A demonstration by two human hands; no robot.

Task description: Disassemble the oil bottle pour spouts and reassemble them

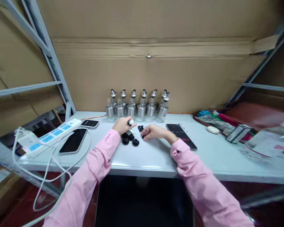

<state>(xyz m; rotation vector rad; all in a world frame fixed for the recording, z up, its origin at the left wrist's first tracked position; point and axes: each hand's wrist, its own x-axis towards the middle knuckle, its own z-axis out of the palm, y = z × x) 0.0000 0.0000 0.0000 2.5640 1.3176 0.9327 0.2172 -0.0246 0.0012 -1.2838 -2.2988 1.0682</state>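
My left hand [123, 125] is closed on a small silver and black spout part [130, 122], held just above the table. Beneath and beside it lie several round black caps [135, 142]. My right hand [153, 131] has its fingers pinched together at the tabletop, on a small black piece [143, 136]. Close to those fingertips is a little cluster of small black parts [140, 128]. Behind both hands stand two rows of glass bottles with metal sleeves [141, 111]; the back row and one at the right end carry silver pour spouts [144, 93].
On the white table [142, 159], a power strip [52, 136], white cables [46, 170] and a phone [73, 141] lie left. A dark tablet [181, 136] lies right, with a plastic jug [266, 142] beyond. Cardboard [142, 72] backs the table.
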